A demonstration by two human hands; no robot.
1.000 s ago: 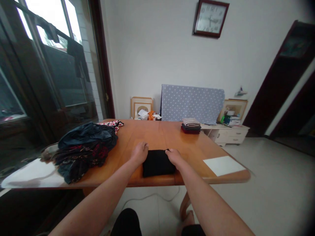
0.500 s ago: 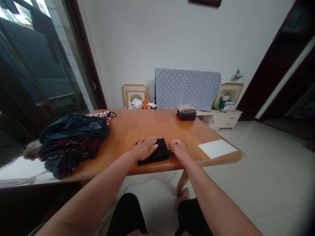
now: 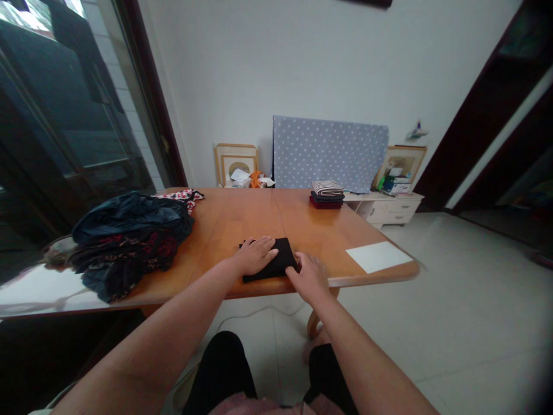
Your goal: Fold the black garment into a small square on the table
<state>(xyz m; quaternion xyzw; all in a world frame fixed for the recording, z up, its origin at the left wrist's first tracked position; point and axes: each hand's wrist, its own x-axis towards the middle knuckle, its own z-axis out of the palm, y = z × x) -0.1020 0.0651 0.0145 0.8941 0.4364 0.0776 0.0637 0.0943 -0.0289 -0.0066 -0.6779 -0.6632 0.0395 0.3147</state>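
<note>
A black garment (image 3: 279, 264), folded into a compact rectangle, lies near the front edge of the wooden table (image 3: 242, 216). Flat across its left part rests my left hand (image 3: 258, 255), fingers stretched out and pressed on the cloth. My right hand (image 3: 310, 275) is at the garment's right edge, thumb by the near corner and fingers curled around the side; the fingertips are partly hidden. To the right of that hand a white sheet (image 3: 379, 256) lies on the tabletop.
A loose heap of dark clothes (image 3: 133, 236) covers the table's left end, with a red-and-white patterned cloth (image 3: 184, 199) behind it. Toward the back right stands a stack of folded clothes (image 3: 327, 195). Beyond the table are a dotted grey cloth (image 3: 328, 153) and a white cabinet (image 3: 395, 208).
My right hand has moved from beside the garment onto its right edge and closed there. My left hand stays flat on the cloth. The view has shifted slightly.
</note>
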